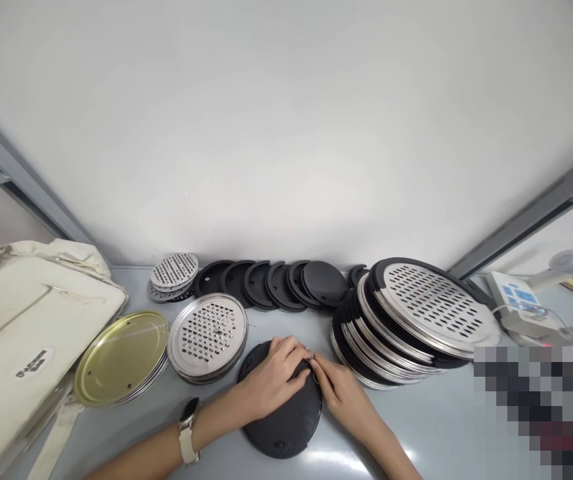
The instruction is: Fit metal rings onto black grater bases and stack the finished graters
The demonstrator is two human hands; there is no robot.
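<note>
A round black disc (286,427) lies on the grey table at the front centre. My left hand (279,377), with a watch on its wrist, rests over the disc's upper part, its fingers bent together at the right edge. My right hand (333,383) meets it there, thumb and forefinger pinched at the disc's rim around something small that I cannot make out. Left of the disc is a stack topped by a silver grater plate (209,335). To the right, a tall stack of black and silver discs carries a slotted metal plate (433,307).
Gold round lids (122,360) sit at the left beside a cream bag (31,353). Small grater plates (175,272) and a row of black discs (325,284) line the wall. A white device (521,300) stands at the right, near a pixelated area.
</note>
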